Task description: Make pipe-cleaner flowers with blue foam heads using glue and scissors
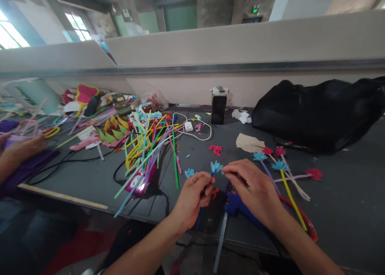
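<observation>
My left hand (194,199) is closed in a pinch on the stem of a small blue paper flower (215,167), held just above the dark table (90,178). My right hand (252,189) meets it from the right, fingertips pinched at the flower's petals. Under my right hand lies a blue glue gun (233,205). A loose blue flower head (189,172) lies on the table just left of my hands. To the right lie several finished straw flowers (281,166) in blue and red.
A heap of coloured straws (147,144) and foam pieces covers the table's left middle. A phone (218,109) stands at the back with a white charger cable (192,127). A black bag (315,110) fills the back right. Another person's hand (21,148) works at far left.
</observation>
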`<state>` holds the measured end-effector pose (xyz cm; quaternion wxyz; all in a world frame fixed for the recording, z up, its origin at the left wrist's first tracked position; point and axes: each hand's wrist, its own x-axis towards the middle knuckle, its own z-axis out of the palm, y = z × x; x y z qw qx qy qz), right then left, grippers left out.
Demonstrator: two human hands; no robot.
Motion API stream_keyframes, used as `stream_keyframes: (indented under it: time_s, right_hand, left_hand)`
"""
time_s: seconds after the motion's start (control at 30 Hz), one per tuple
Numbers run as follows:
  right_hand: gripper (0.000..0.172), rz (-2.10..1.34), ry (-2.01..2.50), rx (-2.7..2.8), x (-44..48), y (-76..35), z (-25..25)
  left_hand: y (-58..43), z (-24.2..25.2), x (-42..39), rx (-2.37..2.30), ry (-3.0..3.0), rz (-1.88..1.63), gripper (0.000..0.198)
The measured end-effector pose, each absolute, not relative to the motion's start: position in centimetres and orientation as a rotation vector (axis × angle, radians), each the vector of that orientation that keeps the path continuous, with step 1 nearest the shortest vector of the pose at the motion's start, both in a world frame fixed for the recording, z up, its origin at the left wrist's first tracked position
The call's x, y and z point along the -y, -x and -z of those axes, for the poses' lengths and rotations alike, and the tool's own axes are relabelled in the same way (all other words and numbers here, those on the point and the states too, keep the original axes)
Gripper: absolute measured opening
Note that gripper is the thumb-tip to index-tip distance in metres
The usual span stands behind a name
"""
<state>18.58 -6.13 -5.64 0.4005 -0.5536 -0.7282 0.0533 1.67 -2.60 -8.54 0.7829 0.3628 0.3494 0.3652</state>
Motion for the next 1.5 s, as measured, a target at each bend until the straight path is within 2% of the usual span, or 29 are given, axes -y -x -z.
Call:
stream_keyframes:
  time_s: [0.23,0.7,1.5]
  right_hand:
    - [0.001,-0.156,1.473,1.737,6.43,-17.72,5.87]
    - [0.009,-0.055,1.458,1.758,6.51,-17.71,6.22]
    - [0.012,0.036,1.476,1.781,6.9,-17.87,5.53]
  left_hand:
    - [-1.87,8.13,2.89,-0.752,-0.766,-0.773,0.026]
    - [-1.78,8.11,3.05,-0.721,-0.758,-0.766,0.021]
    - [-1.69,8.01,2.93,-0.721,-0.807,-0.765,0.018]
